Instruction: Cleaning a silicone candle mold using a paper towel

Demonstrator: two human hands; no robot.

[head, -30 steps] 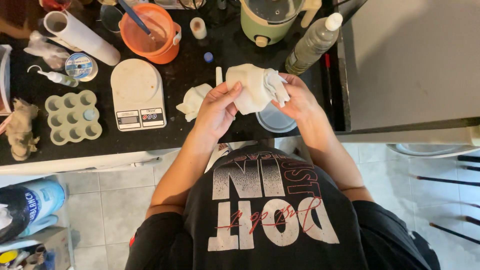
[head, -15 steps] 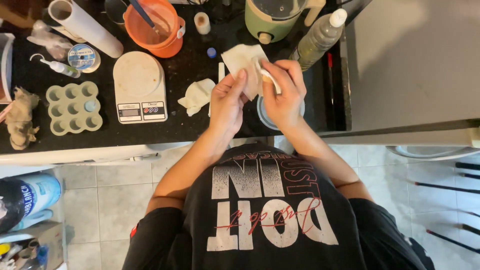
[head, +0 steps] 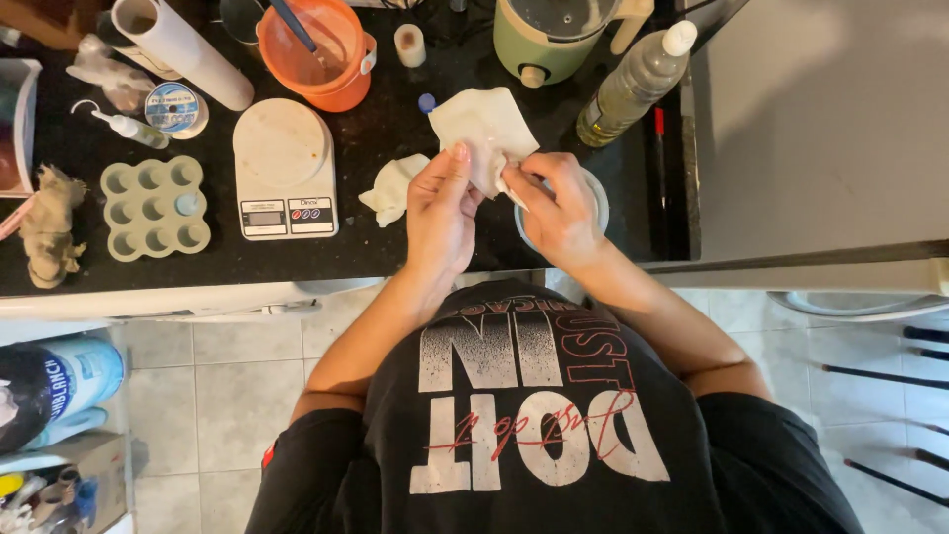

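Observation:
Both of my hands hold a white sheet of paper or cloth (head: 481, 124) over the black counter (head: 395, 247). My left hand (head: 438, 213) pinches its lower left edge with the fingers pointing up. My right hand (head: 560, 210) grips its lower right corner. Under my right hand sits a small round pale dish (head: 597, 201), mostly hidden. A crumpled white tissue (head: 392, 188) lies on the counter just left of my left hand.
A white kitchen scale (head: 285, 168), an orange bowl with a utensil (head: 314, 54), a green cup mould (head: 155, 206), a paper roll (head: 178, 49), a green appliance (head: 552, 38), a clear bottle (head: 633, 84) and a small figurine (head: 49, 229) stand on the counter. Tiled floor lies below.
The bunched white sheet has been spread flatter and shifted left and away from me. My hands have come closer together over the dish.

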